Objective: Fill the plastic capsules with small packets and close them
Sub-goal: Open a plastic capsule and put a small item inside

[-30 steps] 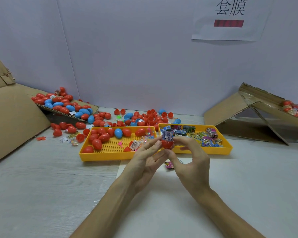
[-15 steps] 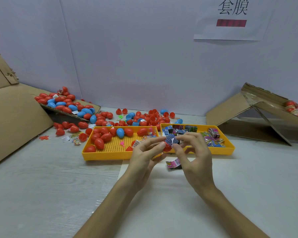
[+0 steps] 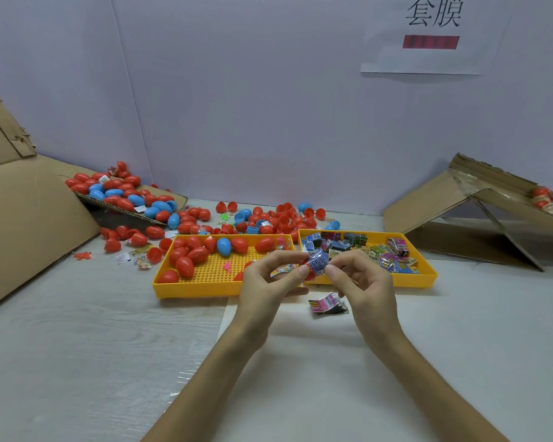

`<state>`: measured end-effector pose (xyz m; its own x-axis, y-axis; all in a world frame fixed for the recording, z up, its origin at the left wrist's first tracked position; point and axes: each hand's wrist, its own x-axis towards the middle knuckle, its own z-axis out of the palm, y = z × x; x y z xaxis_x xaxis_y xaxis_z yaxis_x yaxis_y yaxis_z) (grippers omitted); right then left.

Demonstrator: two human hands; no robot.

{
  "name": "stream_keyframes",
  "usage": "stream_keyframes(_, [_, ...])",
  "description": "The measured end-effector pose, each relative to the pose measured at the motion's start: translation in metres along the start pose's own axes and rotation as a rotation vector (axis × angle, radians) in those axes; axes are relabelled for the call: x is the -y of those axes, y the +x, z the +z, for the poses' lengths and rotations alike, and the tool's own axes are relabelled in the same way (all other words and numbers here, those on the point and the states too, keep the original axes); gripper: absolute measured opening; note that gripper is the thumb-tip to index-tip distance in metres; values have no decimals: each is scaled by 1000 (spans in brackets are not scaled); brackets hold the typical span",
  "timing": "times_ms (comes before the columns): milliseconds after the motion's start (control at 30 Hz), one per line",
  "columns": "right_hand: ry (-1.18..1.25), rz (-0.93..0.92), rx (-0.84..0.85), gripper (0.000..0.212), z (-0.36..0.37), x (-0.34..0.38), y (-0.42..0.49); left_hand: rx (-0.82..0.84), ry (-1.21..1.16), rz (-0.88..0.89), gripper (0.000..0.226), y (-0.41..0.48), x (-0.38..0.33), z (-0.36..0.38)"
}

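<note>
Above the near rims of two yellow trays, both hands meet round one red capsule half [image 3: 307, 272], a blue packet [image 3: 318, 260] bulging from its mouth. The left hand [image 3: 265, 282] pinches the red shell between thumb and forefinger, its other fingers loosely curled below; the right hand [image 3: 363, 287] nips the packet with thumb and forefinger tips, the remaining fingers bent and holding nothing. The step looks like seating the packet. To do it well, the left hand should hold the shell steady with its mouth turned to the right hand, while the right folds the foil corners inward and presses until nothing stands proud of the rim — any wrapper caught in the seam would probably stop the halves snapping shut. Which loose half will serve as the mate I cannot tell. A pink packet [image 3: 328, 304] lies on the white sheet [image 3: 300, 352] just under the right hand, where a dropped wrist could sweep it aside. The left tray [image 3: 189, 290] holds red capsules and a blue capsule [image 3: 224, 246]; the right tray [image 3: 423, 278] is heaped with packets, near enough for the next pick. Behind them sprawl loose capsules [image 3: 268, 218] — well apart from the hands — with a left cardboard flap [image 3: 29, 218] and a right cardboard flap [image 3: 454, 212] at the sides. Nothing lies between the hands and the trays.
</note>
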<state>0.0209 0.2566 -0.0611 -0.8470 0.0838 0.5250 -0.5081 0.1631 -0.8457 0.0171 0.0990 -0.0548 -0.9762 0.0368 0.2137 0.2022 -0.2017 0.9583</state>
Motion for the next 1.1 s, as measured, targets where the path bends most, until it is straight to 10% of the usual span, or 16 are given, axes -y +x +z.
stream_keyframes(1100, [133, 103, 17, 21, -1, 1, 0, 35, 7, 44, 15, -2, -3, 2])
